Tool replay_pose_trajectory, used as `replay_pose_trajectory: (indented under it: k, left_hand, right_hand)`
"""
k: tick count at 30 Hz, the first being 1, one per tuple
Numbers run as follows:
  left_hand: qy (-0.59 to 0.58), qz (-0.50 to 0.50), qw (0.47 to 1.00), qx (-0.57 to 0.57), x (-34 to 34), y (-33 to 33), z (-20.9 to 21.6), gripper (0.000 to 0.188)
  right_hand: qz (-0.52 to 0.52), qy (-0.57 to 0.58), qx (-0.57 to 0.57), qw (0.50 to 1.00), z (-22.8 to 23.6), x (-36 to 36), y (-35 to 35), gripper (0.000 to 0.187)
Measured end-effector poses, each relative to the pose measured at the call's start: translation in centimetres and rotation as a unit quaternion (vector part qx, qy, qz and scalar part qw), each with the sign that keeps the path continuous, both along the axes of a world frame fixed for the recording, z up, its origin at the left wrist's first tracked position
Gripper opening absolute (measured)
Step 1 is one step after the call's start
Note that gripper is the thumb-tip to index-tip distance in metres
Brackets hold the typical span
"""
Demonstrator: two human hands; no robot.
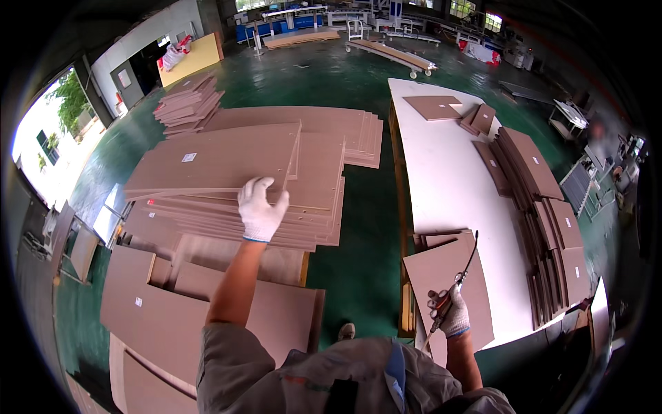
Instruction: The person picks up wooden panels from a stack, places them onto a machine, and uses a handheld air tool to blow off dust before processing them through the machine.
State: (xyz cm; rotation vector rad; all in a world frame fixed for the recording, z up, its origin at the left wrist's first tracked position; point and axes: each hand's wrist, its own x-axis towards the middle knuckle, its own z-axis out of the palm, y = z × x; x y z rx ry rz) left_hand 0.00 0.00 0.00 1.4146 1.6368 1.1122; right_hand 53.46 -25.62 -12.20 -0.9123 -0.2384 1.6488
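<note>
The left hand (262, 212), wearing a white glove, is reaching to the near right corner of the top board (214, 162) on a brown stack (303, 228); its fingers are curving with the thumb standing apart, and whether they are touching the board cannot be told. The right hand (456, 320) (also gloved) is gripping what appears to be an air gun (460, 279), its thin nozzle pointing forward. The gun is extending over a loose board (477, 303) on the white table (448, 172). Brown panels (552, 224) are sitting along the table's right side.
</note>
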Motion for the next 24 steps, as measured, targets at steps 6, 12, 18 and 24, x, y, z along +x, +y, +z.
replay_pose_trajectory:
  k: [6,12,18,24]
  left_hand:
    - [0.495,0.076,0.814,0.296,0.8,7.7,0.3,0.078]
    - [0.515,0.083,0.814,0.254,2.0,9.5,0.0,0.071]
    - [0.524,0.05,0.804,0.277,-0.8,6.3,0.9,0.064]
    - [0.505,0.021,0.807,0.305,-6.7,-0.5,1.0,0.062]
  right_hand:
    - [-0.011,-0.047,0.017,0.999,3.0,-3.1,2.2,0.049]
    - [-0.001,-0.06,0.013,0.998,2.8,-2.5,3.0,0.05]
    - [0.015,-0.052,-0.019,0.998,0.9,-3.1,4.5,0.048]
    - [0.015,-0.082,-0.021,0.996,0.3,-3.8,4.4,0.047]
